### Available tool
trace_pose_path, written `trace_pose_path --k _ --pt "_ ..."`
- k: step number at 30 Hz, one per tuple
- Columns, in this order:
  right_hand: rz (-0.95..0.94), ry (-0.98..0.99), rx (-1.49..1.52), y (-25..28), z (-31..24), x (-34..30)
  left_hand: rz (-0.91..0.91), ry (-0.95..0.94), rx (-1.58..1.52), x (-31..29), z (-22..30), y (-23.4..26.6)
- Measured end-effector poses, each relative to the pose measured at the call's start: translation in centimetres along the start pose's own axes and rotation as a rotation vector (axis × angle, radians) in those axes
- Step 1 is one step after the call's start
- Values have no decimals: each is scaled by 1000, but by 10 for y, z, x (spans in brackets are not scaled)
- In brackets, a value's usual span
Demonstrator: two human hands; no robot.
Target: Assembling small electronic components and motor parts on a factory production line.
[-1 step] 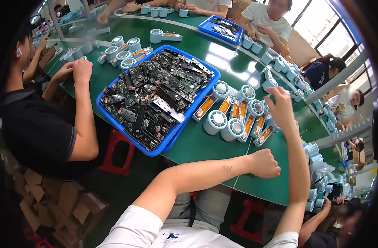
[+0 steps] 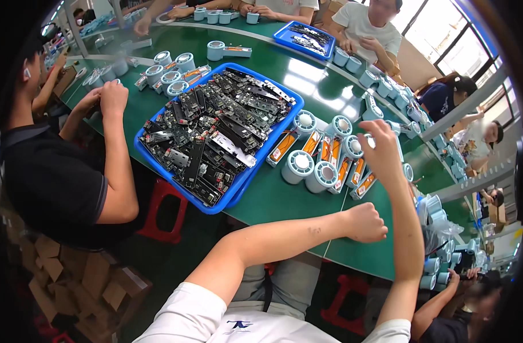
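My left hand is closed in a fist over the near edge of the green table, its back toward me. Whatever its fingers may hold is hidden. Farther out, my right hand hovers at the right side of a group of light blue handheld fans, fingers bent and apart, with nothing visible in it. The nearest round fan head is just left of its fingers. Several fans have open handles showing orange parts and wires, such as one fan handle below the hand. Two fan heads stand at the group's near side.
Left of the fans, a blue tray heaped with dark circuit boards rests on another blue tray. A co-worker in black sits at left. More fans stand beyond the tray. A red stool is below the table.
My right hand has shifted slightly left, closer over the fans. My left fist stays nearly in place.
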State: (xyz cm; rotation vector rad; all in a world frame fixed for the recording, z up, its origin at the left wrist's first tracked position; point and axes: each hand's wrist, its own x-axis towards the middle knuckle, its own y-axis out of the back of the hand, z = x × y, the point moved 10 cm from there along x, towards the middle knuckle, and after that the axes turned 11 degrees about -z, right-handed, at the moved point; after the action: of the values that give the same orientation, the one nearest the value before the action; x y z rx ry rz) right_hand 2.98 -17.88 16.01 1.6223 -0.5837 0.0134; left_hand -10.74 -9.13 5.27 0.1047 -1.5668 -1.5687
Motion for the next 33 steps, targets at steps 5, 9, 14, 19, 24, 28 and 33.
trace_pose_path --k 5,9,14,19,24,28,33 --pt "331 271 112 18 -79 -64 -117 153 110 -56 38 33" --pt "473 299 86 4 -56 -102 624 345 140 -228 84 146" --pt "473 258 74 0 -51 -112 700 913 649 -366 61 202" --pt "435 284 88 -20 -53 -106 643 809 531 -365 14 195" --pt "475 159 133 -21 -25 -109 481 867 627 -333 2 168" --pt "483 122 147 -20 -16 -108 444 877 704 -326 -3 157" --pt "524 64 122 -8 -2 -113 489 908 667 -327 -1 157"
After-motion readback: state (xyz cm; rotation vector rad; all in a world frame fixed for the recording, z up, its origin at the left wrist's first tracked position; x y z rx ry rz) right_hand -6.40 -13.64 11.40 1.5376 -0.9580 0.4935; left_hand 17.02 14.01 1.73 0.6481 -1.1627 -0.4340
